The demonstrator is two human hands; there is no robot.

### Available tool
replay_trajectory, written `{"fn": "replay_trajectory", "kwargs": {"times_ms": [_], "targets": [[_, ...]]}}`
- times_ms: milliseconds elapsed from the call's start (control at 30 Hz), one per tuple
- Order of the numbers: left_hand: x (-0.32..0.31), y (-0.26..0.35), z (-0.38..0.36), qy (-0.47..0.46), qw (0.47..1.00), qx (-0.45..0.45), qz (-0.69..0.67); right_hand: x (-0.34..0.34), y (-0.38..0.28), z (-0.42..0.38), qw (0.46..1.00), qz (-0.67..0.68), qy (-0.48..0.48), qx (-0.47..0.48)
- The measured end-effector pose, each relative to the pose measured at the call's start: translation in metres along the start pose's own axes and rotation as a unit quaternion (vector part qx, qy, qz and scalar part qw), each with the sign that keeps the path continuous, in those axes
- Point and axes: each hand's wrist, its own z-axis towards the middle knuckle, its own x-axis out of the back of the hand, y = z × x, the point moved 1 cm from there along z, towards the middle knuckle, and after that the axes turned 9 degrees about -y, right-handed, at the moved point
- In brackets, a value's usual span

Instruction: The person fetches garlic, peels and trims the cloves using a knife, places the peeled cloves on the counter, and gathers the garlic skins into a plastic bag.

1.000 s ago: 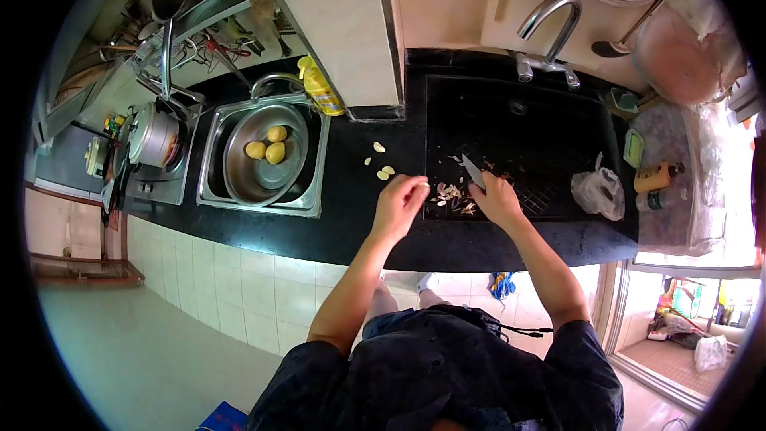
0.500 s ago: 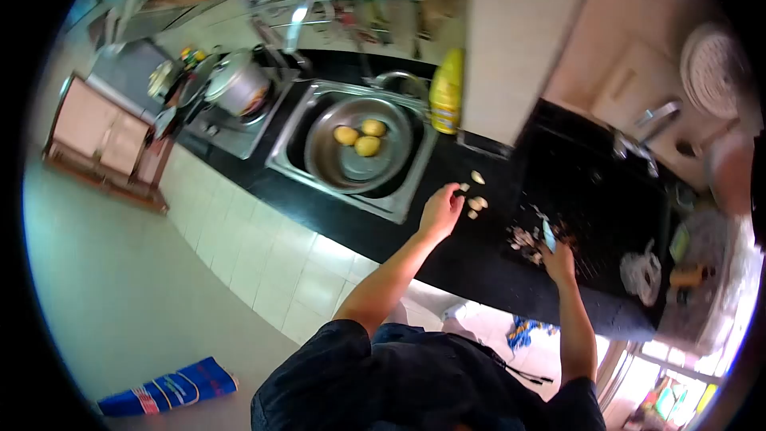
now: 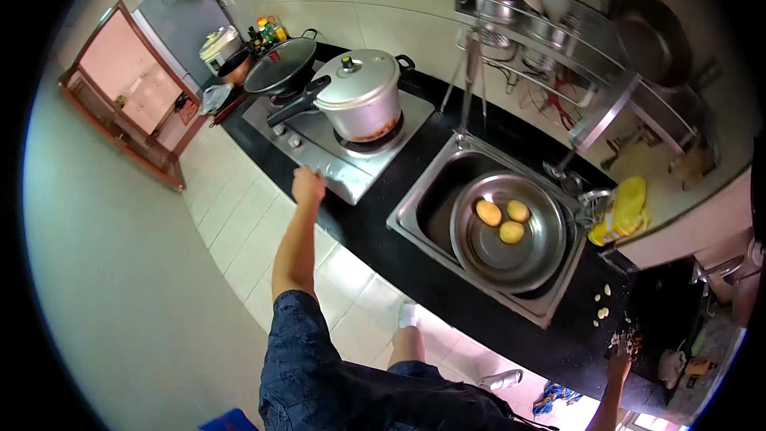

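Observation:
My left hand (image 3: pixel 308 184) is stretched out over the counter's front edge, beside the stove's (image 3: pixel 349 185) near corner. Its fingers are curled, and whatever they may hold is hidden. Far to the right, my right hand (image 3: pixel 618 364) rests by a pile of peelings (image 3: pixel 625 342) on the black counter. It appears closed round a small knife, whose blade is hard to make out now. Several garlic cloves (image 3: pixel 602 314) lie just left of the peelings. Three yellow potatoes (image 3: pixel 511 231) sit in a steel basin (image 3: pixel 511 274) inside the sink (image 3: pixel 435 251).
A pressure cooker (image 3: pixel 359 104) stands on the stove, its black handle pointing left. Behind it is a lidded wok (image 3: pixel 281 64). A yellow bottle (image 3: pixel 622 211) stands behind the sink's right corner. A dish rack (image 3: pixel 550 40) hangs on the wall. A plastic bag (image 3: pixel 672 367) lies at far right.
My view has swung left, bringing the stove fully in. My left hand has left the garlic cloves and moved left past the sink to the stove. My right hand stays by the peelings.

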Motion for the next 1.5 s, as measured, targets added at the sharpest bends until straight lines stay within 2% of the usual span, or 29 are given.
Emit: {"fn": "replay_trajectory", "kwargs": {"times_ms": [33,133,167,267,367,467,500,600,633,733,767,833,867,900,933,967,1000,1033,1067,1133,1167,1200,1267,1300,1333,1367,1400,1467,1500], "targets": [[-0.002,-0.014,0.032,-0.002,1.0,0.019,0.001,0.001,-0.015,-0.009,0.999,-0.041,0.004,0.001],[-0.003,-0.04,0.104,-0.01,0.998,0.062,-0.01,0.008,-0.068,-0.04,0.988,-0.087,-0.047,-0.122],[-0.007,-0.047,0.122,-0.024,0.997,0.072,-0.004,0.001,-0.063,-0.04,0.987,-0.073,-0.059,-0.133],[-0.009,-0.059,0.167,-0.111,0.99,0.091,0.009,0.018,-0.115,-0.061,0.985,-0.105,-0.057,-0.127],[-0.001,-0.052,0.189,-0.152,0.985,0.074,0.034,0.009,-0.117,-0.064,0.991,-0.112,-0.002,-0.07],[0.001,-0.05,0.199,-0.158,0.983,0.067,0.068,0.015,-0.148,-0.066,0.994,-0.066,0.006,-0.091],[-0.013,-0.06,0.206,-0.137,0.987,0.052,0.073,0.02,-0.164,-0.068,0.992,-0.07,-0.006,-0.101],[-0.019,-0.067,0.218,-0.196,0.976,0.01,0.089,0.032,-0.194,-0.072,0.991,-0.068,-0.033,-0.115],[-0.031,-0.078,0.223,-0.129,0.988,-0.039,0.077,0.031,-0.196,-0.072,0.992,-0.057,-0.034,-0.112],[-0.042,-0.099,0.245,-0.215,0.958,-0.163,0.096,0.029,-0.199,-0.073,0.994,-0.063,-0.042,-0.084],[-0.039,-0.103,0.244,-0.243,0.947,-0.202,0.062,0.029,-0.2,-0.074,0.994,-0.071,-0.047,-0.075],[-0.042,-0.115,0.252,-0.217,0.945,-0.23,0.087,0.018,-0.185,-0.062,0.99,-0.064,-0.076,-0.099],[-0.051,-0.107,0.249,-0.207,0.94,-0.252,0.098,0.014,-0.185,-0.061,0.993,-0.055,-0.049,-0.087],[-0.024,-0.085,0.229,-0.202,0.946,-0.221,0.122,0.017,-0.18,-0.064,0.998,-0.053,-0.043,-0.003],[0.011,-0.059,0.199,-0.198,0.949,-0.196,0.145,0.02,-0.187,-0.061,0.996,-0.063,-0.055,-0.04],[0.005,-0.062,0.179,-0.093,0.964,-0.23,0.098,0.003,-0.164,-0.057,0.995,-0.086,0.003,-0.04],[-0.004,-0.055,0.157,-0.055,0.971,-0.218,0.081,0.001,-0.155,-0.053,0.996,-0.06,-0.01,-0.073],[0.018,-0.029,0.118,-0.085,0.971,-0.224,-0.016,0.004,-0.15,-0.048,0.992,-0.064,-0.049,-0.095],[0.004,-0.024,0.088,0.017,0.959,-0.282,-0.014,0.02,-0.171,-0.06,0.994,-0.025,-0.001,-0.106],[0.009,0.017,0.012,-0.154,0.953,-0.232,-0.123,0.029,-0.164,-0.059,0.994,-0.014,0.02,-0.109],[0.014,0.048,-0.033,-0.182,0.936,-0.242,-0.178,0.069,-0.199,-0.069,0.988,0.012,-0.016,-0.152],[0.02,0.076,-0.081,-0.21,0.917,-0.248,-0.229,0.06,-0.18,-0.063,0.985,0.075,0.043,-0.151],[0.019,0.136,-0.164,-0.32,0.843,-0.282,-0.326,0.061,-0.142,-0.055,0.993,0.017,0.052,-0.103],[0.004,0.164,-0.207,-0.36,0.769,-0.304,-0.433,0.063,-0.13,-0.054,0.99,0.033,0.071,-0.117],[0.016,0.203,-0.251,-0.473,0.694,-0.237,-0.489,0.065,-0.116,-0.052,0.987,0.05,0.091,-0.125],[0.023,0.241,-0.295,-0.539,0.63,-0.194,-0.524,0.064,-0.094,-0.048,0.983,0.068,0.109,-0.13],[0.027,0.273,-0.333,-0.591,0.56,-0.187,-0.549,0.056,-0.068,-0.04,0.989,0.004,0.108,-0.097],[0.024,0.333,-0.408,-0.651,0.435,-0.187,-0.593,0.078,-0.062,-0.046,0.975,0.122,0.043,-0.178],[0.025,0.362,-0.445,-0.673,0.406,-0.179,-0.592,0.063,-0.035,-0.034,0.973,0.158,0.074,-0.152]]}}
